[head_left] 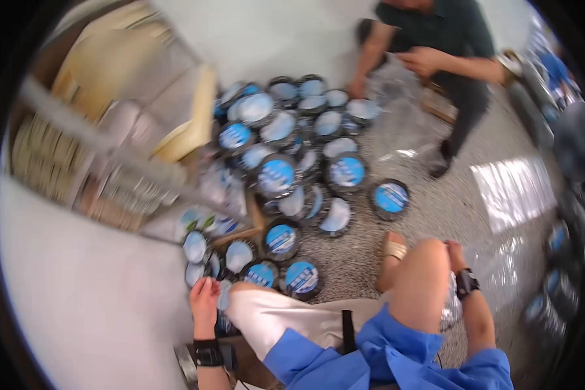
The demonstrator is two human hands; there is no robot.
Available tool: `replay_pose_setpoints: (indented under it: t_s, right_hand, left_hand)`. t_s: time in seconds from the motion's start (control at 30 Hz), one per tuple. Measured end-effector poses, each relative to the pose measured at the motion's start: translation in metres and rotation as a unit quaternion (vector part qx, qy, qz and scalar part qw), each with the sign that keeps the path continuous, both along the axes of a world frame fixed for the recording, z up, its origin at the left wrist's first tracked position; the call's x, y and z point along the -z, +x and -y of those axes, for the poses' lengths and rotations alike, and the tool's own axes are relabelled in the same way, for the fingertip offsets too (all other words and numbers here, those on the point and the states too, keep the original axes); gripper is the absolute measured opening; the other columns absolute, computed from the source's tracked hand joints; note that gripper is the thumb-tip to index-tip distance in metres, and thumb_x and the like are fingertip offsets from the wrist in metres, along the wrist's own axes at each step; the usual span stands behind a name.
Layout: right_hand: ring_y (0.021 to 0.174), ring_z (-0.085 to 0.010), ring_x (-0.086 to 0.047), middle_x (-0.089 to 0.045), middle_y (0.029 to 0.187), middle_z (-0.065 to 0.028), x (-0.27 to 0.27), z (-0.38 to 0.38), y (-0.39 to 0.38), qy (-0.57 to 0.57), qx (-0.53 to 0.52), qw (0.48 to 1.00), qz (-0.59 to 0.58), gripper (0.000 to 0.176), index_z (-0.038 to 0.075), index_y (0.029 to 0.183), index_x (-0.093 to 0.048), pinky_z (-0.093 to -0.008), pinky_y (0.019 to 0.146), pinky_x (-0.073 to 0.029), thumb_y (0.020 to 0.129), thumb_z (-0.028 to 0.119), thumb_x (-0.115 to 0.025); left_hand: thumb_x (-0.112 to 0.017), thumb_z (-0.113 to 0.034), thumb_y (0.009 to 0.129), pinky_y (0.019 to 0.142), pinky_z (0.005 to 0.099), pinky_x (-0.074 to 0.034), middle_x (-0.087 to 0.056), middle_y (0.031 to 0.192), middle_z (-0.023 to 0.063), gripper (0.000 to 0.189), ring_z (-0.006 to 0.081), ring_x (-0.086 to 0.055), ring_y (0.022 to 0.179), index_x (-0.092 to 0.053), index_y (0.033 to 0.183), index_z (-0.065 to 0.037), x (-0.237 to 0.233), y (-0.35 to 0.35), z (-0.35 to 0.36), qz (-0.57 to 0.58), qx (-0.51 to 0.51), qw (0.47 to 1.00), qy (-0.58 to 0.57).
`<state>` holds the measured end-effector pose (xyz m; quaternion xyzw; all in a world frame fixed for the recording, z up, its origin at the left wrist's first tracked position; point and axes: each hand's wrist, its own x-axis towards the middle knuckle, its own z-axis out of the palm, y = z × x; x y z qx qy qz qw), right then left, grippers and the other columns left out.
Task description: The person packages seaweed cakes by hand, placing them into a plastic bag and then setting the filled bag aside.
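My left hand (205, 300) is at the lower left, beside several round black-rimmed packs with pale and blue faces. Its fingers look bent together, and a pale round pack (223, 296) lies right against it; blur hides whether anything is in the fingers. Over by my bare knee, my right hand (457, 256) has its fingers curled in, partly hidden by the knee. Crinkled clear plastic (450, 309) shows below that hand, between leg and wrist. Dark bands circle both wrists. Blue-labelled round packs (301, 278) lie on the floor just ahead of my left leg.
A large heap of round packs (279, 127) covers the floor ahead. Behind it a co-worker (445, 65) crouches, handling clear plastic (403, 97). Shelving with stacked items (127, 156) stands at left. A plastic sheet (513, 192) and more bagged packs (546, 315) lie at right.
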<state>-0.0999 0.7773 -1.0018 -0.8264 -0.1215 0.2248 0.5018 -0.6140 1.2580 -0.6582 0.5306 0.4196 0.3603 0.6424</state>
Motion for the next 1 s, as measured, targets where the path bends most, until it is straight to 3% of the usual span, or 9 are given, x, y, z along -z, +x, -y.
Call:
replay_pose_setpoints:
  t_s: [0.07,0.1,0.13,0.17,0.2,0.33,0.63,0.87,1.0]
  right_hand:
    - [0.068,-0.0121,-0.051,-0.056,0.075,-0.0026,-0.035,-0.016,0.038,0.078,-0.036,0.981,0.175,0.026,0.008,0.089,-0.061,-0.0261,0.060,-0.042,0.090,0.027,-0.044]
    - [0.074,-0.0123,-0.053,-0.057,0.082,-0.0037,-0.104,-0.045,0.048,0.170,0.108,0.965,-0.169,0.022,0.008,0.089,-0.060,-0.0252,0.065,-0.043,0.091,0.024,-0.046]
    - [0.076,-0.0120,-0.054,-0.058,0.083,-0.0042,-0.158,-0.065,0.045,-0.009,-0.088,0.970,0.225,0.020,0.007,0.089,-0.059,-0.0255,0.066,-0.044,0.092,0.023,-0.047]
    - [0.074,-0.0113,-0.055,-0.058,0.080,-0.0028,-0.177,-0.083,0.064,0.284,-0.040,0.956,-0.065,0.018,0.006,0.090,-0.058,-0.0254,0.067,-0.045,0.093,0.020,-0.048]
    - [0.071,-0.0110,-0.056,-0.058,0.078,-0.0012,-0.239,-0.114,0.053,0.290,-0.010,0.945,-0.149,0.021,0.005,0.090,-0.058,-0.0251,0.067,-0.046,0.095,0.022,-0.046]
    - [0.072,-0.0095,-0.056,-0.056,0.077,-0.0009,-0.361,-0.215,-0.038,0.213,-0.138,0.966,-0.037,0.021,0.005,0.089,-0.056,-0.0239,0.066,-0.047,0.095,0.024,-0.048]
    - [0.076,-0.0191,-0.064,-0.062,0.083,-0.0109,-0.330,-0.302,-0.178,0.102,-0.229,0.935,-0.250,0.007,-0.001,0.087,-0.054,-0.0323,0.073,-0.056,0.091,0.004,-0.051]
    - [0.072,-0.0187,-0.061,-0.060,0.079,-0.0109,-0.321,-0.333,-0.184,0.102,-0.153,0.938,-0.293,0.004,-0.001,0.083,-0.052,-0.0318,0.067,-0.054,0.085,-0.001,-0.048]
    - [0.057,-0.0202,-0.056,-0.057,0.070,-0.0099,-0.304,-0.353,-0.186,0.147,-0.141,0.931,-0.304,0.008,0.002,0.078,-0.050,-0.0306,0.057,-0.051,0.075,-0.005,-0.047]
  left_hand:
    - [-0.061,-0.017,0.087,0.063,0.0242,-0.048,-0.064,0.076,0.0046,0.012,0.0136,-0.061,0.068,-0.062,0.088,-0.005,0.065,-0.059,-0.032,-0.019,-0.076,0.994,-0.081]
    - [-0.062,-0.017,0.085,0.059,0.0236,-0.047,-0.064,0.074,0.0043,0.011,0.0135,-0.060,0.065,-0.063,0.085,-0.005,0.102,-0.082,-0.036,-0.020,-0.122,0.983,-0.137]
    - [-0.061,-0.015,0.084,0.055,0.0242,-0.047,-0.064,0.076,0.0047,0.010,0.0138,-0.060,0.063,-0.063,0.083,-0.005,0.146,-0.115,-0.042,-0.039,-0.100,0.977,-0.186]
    - [-0.060,-0.015,0.083,0.053,0.0246,-0.047,-0.064,0.076,0.0051,0.011,0.0140,-0.059,0.061,-0.062,0.085,-0.005,0.162,-0.119,-0.029,-0.090,-0.124,0.966,-0.209]
    - [-0.060,-0.017,0.083,0.056,0.0247,-0.047,-0.064,0.077,0.0050,0.012,0.0137,-0.059,0.063,-0.062,0.088,-0.006,0.172,-0.120,-0.016,-0.107,-0.132,0.955,-0.243]
    - [-0.064,-0.018,0.082,0.059,0.0273,-0.048,-0.063,0.076,0.0045,0.011,0.0154,-0.061,0.067,-0.061,0.084,-0.008,0.265,-0.134,0.024,-0.126,-0.134,0.940,-0.288]
    - [-0.074,-0.050,0.071,0.065,0.0364,-0.042,-0.056,0.077,0.0031,0.043,0.0170,-0.051,0.070,-0.058,0.088,-0.013,0.343,-0.175,-0.072,0.043,-0.460,0.789,-0.406]
    - [-0.069,-0.049,0.077,0.072,0.0370,-0.046,-0.061,0.106,-0.0005,0.040,0.0192,-0.057,0.093,-0.061,0.101,-0.017,0.377,-0.193,-0.079,0.220,-0.388,0.814,-0.373]
    - [-0.057,-0.045,0.088,0.079,0.0377,-0.047,-0.061,0.112,0.0023,0.041,0.0198,-0.059,0.096,-0.057,0.113,-0.013,0.288,-0.138,-0.141,0.324,-0.285,0.841,-0.325]
